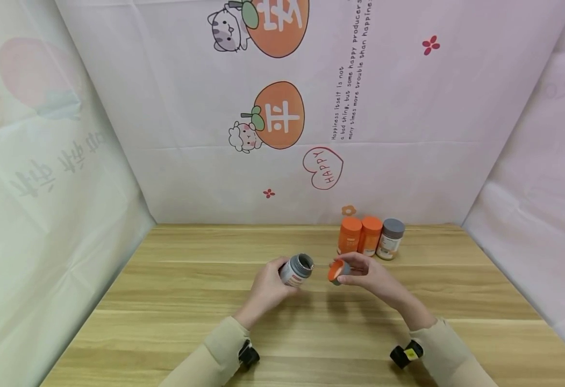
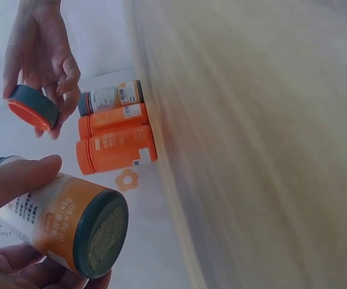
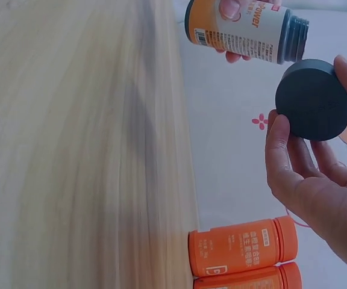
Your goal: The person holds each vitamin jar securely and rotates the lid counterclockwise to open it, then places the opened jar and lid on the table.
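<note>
In the head view my left hand (image 1: 269, 286) grips a grey pill bottle (image 1: 294, 273) with a white and orange label, tilted to the right. Its mouth is uncovered and faces up toward the camera. My right hand (image 1: 370, 275) pinches a round cap (image 1: 338, 272), grey outside and orange inside, a short way right of the bottle's mouth. The two are apart, held above the table. From the right wrist, the cap's flat grey top (image 3: 315, 105) shows between thumb and fingers. The bottle's base (image 2: 104, 235) shows in the left wrist view. What the bottle contains cannot be made out.
Behind the right hand stand two orange bottles (image 1: 350, 235) and a grey-capped bottle (image 1: 391, 239), side by side near the table's back edge. The wooden table (image 1: 176, 301) meets a printed white cloth (image 1: 205, 177) at the back, with more cloth hanging at both sides.
</note>
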`<state>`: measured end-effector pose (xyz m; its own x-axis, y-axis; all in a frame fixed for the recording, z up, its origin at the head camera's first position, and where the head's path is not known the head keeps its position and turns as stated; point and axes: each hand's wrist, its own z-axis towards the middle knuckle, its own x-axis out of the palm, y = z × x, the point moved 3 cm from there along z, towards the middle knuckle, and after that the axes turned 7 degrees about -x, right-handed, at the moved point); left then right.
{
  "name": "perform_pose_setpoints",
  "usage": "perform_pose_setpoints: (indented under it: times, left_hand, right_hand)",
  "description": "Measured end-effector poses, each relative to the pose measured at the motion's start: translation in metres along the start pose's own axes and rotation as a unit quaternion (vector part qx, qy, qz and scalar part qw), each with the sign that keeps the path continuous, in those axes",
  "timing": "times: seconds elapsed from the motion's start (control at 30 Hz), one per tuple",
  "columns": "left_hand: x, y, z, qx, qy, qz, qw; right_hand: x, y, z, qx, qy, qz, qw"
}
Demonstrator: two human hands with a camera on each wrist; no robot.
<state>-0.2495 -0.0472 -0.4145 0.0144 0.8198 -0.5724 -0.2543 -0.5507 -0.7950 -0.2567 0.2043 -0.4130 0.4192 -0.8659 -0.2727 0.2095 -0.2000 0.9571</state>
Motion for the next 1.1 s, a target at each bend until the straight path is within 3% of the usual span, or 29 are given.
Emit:
perform_pose_setpoints:
  times: [0.67, 1.1]
  left_hand:
    - [-0.013, 0.015, 0.004, -0.007, -0.007, -0.001, 1.0]
    - [-0.025, 0.026, 0.007, -0.01, -0.024, 0.004, 0.9997]
  right_hand:
    - [-0.013, -0.012, -0.007, 0.008, -0.02, -0.009, 0.9997]
    - [-0.022, -0.018, -0.012, -0.003, -0.031, -0.079, 0.9964]
